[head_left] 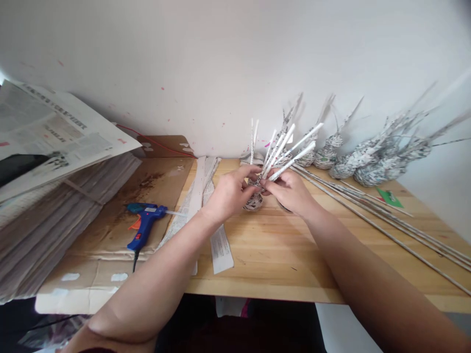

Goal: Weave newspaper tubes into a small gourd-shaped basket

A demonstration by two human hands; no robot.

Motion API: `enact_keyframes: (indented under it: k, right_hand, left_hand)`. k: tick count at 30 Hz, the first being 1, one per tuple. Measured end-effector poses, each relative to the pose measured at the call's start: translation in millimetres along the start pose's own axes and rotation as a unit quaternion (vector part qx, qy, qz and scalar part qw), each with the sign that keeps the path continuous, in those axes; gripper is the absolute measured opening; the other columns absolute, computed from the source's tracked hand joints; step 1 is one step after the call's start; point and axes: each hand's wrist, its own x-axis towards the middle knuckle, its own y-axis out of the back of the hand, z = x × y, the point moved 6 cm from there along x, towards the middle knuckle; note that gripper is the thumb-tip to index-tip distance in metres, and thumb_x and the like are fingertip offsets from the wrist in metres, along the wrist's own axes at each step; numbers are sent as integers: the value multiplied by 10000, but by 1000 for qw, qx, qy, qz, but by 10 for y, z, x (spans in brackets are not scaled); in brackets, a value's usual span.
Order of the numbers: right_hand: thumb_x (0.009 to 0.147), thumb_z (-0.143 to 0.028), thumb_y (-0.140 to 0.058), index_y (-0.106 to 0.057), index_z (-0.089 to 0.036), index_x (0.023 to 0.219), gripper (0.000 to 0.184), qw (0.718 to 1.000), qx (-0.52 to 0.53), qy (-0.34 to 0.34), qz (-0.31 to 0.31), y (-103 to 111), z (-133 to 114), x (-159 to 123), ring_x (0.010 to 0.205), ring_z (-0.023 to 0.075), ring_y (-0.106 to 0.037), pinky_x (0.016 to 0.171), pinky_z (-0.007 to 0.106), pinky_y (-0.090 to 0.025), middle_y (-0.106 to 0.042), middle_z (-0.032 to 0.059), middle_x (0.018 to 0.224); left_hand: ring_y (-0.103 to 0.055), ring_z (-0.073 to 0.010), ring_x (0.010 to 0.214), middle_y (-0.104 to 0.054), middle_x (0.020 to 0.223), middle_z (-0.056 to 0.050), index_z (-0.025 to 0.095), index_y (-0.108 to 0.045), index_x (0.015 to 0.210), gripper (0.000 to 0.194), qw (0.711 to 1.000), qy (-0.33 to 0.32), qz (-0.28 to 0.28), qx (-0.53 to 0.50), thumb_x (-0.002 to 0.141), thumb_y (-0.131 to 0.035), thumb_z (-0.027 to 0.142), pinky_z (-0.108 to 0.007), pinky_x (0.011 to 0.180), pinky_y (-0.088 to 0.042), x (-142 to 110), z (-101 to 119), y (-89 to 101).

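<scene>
Both my hands meet over the middle of the wooden table (279, 255). My left hand (230, 192) and my right hand (290, 191) are closed around a small woven piece (254, 200) made of rolled newspaper tubes. Several white tube ends (290, 149) fan up and to the right out of my fingers. The lower rounded part of the woven piece shows between my two hands, just above the tabletop.
A blue glue gun (144, 226) lies on a cardboard sheet (110, 245) at left. A tall newspaper stack (47, 196) fills the far left. Paper strips (221, 247) lie near my left wrist. Finished woven pieces (368, 159) line the wall, and long paper rods (397, 223) lie at right.
</scene>
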Motion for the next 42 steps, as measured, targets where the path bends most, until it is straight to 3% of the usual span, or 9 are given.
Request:
enact_keyframes:
  k: [4,9,16,19,24,29,35,42]
  right_hand:
    - [753,-452,-819,-680,-217,825,282,1000,26,-8,4,-36,15,-12,827,218,-715,750,380,-626,-740,32,865]
    - [786,-487,-803,-653,-237,812,293,1000,2,7,21,-50,76,-23,724,211,-686,682,390,-624,-694,21,782]
    - [837,-458,-765,-650,-242,808,247,991,-78,75,75,-99,-22,-99,818,231,-666,689,383,-596,-670,51,853]
    - [848,-443,-755,-654,-248,853,220,990,-80,81,86,-128,-43,-130,823,222,-655,671,367,-587,-660,50,886]
    - [863,-486,-735,-628,-252,905,260,997,-35,54,46,-181,-31,-127,724,188,-628,615,342,-583,-641,26,834]
    - [803,-426,-790,-568,-264,992,334,998,31,44,18,-179,-58,-114,747,172,-654,598,311,-591,-654,22,963]
    - [855,-349,-730,-646,-231,965,181,996,-27,87,13,-150,-46,-107,813,192,-685,679,324,-594,-703,40,917]
    - [893,-350,-716,-678,-244,963,133,985,-91,145,35,-115,-93,-127,845,218,-700,729,358,-579,-722,49,927]
  left_hand:
    - [-629,-68,654,-756,978,-14,187,-666,1100,281,1000,3,-17,-13,827,-676,119,-183,622,-491,14,-22,4]
    - [-537,-52,557,-702,844,7,166,-633,930,96,999,30,-33,-19,849,-669,202,-187,542,-420,35,-38,46]
    - [-574,-79,610,-676,816,7,168,-611,988,230,997,51,-43,-43,778,-699,206,-193,559,-461,50,-78,67]
    - [-584,-86,589,-660,756,11,170,-615,909,166,997,59,-44,-33,781,-703,231,-199,550,-478,48,-77,77]
    - [-615,-110,536,-641,637,16,170,-644,802,134,993,98,-64,-24,812,-701,292,-217,520,-499,45,-125,81]
    - [-686,-141,549,-702,691,-9,159,-674,851,115,988,137,-40,-59,827,-696,269,-227,521,-545,69,-225,128]
    - [-656,-108,541,-703,708,-4,143,-678,866,70,977,158,-45,-138,815,-688,190,-208,531,-581,93,-267,147]
    - [-664,-115,535,-689,697,-6,132,-700,877,99,978,159,-64,-117,813,-701,208,-212,522,-579,80,-219,149]
